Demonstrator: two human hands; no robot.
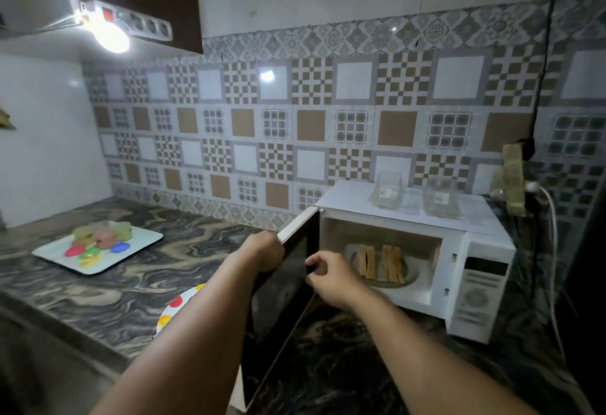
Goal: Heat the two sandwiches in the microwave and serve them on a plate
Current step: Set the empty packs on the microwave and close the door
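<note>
A white microwave (472, 250) stands on the counter at the right with its door (296, 227) swung open toward me. Inside, two sandwiches (380, 263) stand upright on the glass turntable (411, 275). My left hand (265, 250) grips the outer edge of the open door. In front of the cavity my right hand (331, 275) hovers with fingers loosely curled, holding nothing. Part of a white plate with coloured dots (175, 308) shows on the counter, half hidden behind my left forearm.
A square white tray (137, 242) with coloured pieces of food lies at the left on the marbled counter (98, 300). Two clear plastic containers (385, 190) sit on top of the microwave. Cables (554, 234) hang down the wall at the right.
</note>
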